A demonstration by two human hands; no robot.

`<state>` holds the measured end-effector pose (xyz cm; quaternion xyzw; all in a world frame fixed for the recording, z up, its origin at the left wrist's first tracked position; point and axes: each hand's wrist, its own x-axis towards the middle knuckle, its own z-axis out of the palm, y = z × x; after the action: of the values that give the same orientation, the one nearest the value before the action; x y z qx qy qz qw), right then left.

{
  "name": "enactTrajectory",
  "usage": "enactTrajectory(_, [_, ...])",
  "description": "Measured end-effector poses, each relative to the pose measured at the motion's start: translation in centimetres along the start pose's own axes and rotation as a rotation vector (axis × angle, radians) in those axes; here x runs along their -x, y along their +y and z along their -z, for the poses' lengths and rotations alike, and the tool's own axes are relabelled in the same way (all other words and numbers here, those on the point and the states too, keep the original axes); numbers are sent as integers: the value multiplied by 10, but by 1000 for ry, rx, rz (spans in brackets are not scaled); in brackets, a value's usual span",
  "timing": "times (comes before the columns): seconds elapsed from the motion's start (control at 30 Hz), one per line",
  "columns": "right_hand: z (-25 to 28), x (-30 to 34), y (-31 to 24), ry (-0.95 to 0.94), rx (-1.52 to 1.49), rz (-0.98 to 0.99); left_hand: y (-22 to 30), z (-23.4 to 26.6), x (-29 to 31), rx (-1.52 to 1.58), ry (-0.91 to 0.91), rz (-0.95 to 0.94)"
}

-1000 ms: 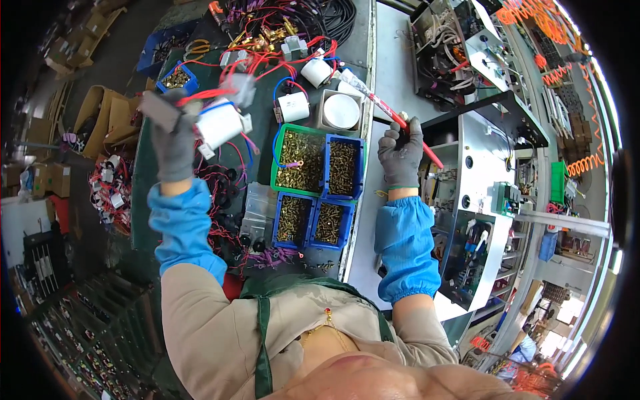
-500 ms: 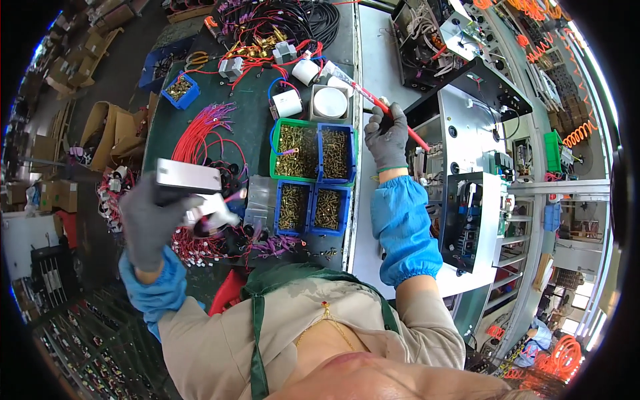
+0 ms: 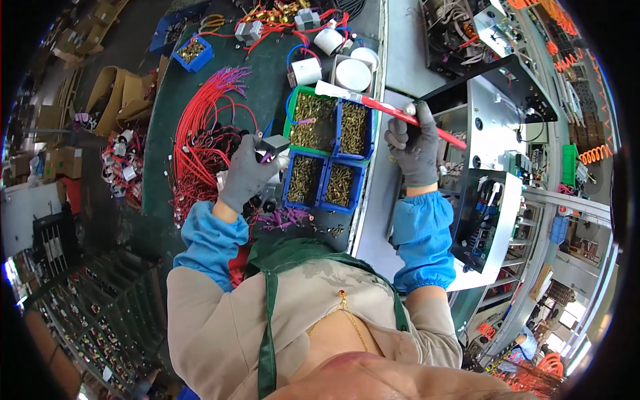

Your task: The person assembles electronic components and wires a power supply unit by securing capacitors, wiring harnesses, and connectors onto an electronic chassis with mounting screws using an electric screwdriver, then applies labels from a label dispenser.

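Observation:
Gloved in grey, my left hand (image 3: 248,172) closes around a small dark box-shaped part (image 3: 274,144) with a purple-tipped lead beside it; its underside is hidden by my fingers. The part is just left of the parts bins. On the right, my right hand (image 3: 415,148) grips a long red-handled brush (image 3: 393,112) whose pale, flat end points left over a green bin (image 3: 293,125) of brass screws. Against that bin stands a blue bin (image 3: 371,137), with two more blue bins (image 3: 285,193) nearer me, all holding brass-coloured screws.
A red wire bundle (image 3: 200,127) lies left on the green bench. White round capacitors (image 3: 307,71) stand behind the bins, and a small blue bin (image 3: 195,53) sits far left. On the right are open metal cabinets (image 3: 497,220) with wiring. Loose screws (image 3: 330,230) lie near the front edge.
My left hand has come right toward the bins with the box-shaped part, which has turned. The brush in my right hand has swung so its pale end points further left.

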<state>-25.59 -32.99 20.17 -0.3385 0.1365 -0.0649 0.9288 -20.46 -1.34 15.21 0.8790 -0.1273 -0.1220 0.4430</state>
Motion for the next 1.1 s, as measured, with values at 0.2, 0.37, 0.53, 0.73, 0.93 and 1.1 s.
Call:
enactTrajectory(0.2, [-18,8,7,-14,134,-44,-19,9,1,105,-303,-73])
enactTrajectory(0.37, [-21,4,23,99,458,-156,0,11,22,122,-314,-76])
enactTrajectory(0.53, [-49,18,31,38,520,-259,4,8,32,-18,-192,-136])
enactTrajectory(0.73, [-61,24,38,30,659,-242,9,6,30,13,-153,-352])
enactTrajectory(0.93, [-62,33,33,19,605,-183,7,7,31,57,-148,-358])
enactTrajectory(1.1, [-72,38,35,33,622,-166,-3,5,30,26,-164,-317])
